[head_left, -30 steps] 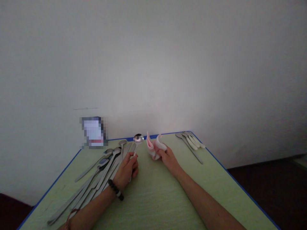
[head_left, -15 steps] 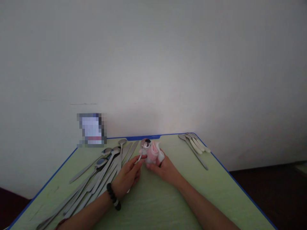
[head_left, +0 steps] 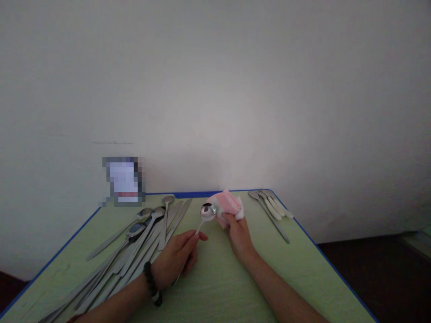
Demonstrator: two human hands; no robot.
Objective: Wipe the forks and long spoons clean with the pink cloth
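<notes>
My left hand (head_left: 180, 253) is closed round the handle of a shiny metal spoon (head_left: 208, 211), whose bowl points up and away from me. Part of the handle is hidden by the fingers, and its end shows below them. My right hand (head_left: 239, 233) grips a bunched pink and white cloth (head_left: 227, 204) just right of the spoon's bowl. Whether the cloth touches the bowl's edge I cannot tell. To the left of my left hand lies a spread of long metal spoons (head_left: 156, 213) and table knives (head_left: 180, 217).
On the right of the green table (head_left: 215, 291) lie a metal spoon (head_left: 272, 220) and several pieces of cutlery with cream handles (head_left: 274, 208). A blurred-out upright device (head_left: 124, 181) stands at the back left. Behind the table rises a pale wall (head_left: 215, 98).
My right hand has drawn the cloth up and to the right, off the spoon, so the bowl now shows fully. My left hand still holds the spoon, slightly lower.
</notes>
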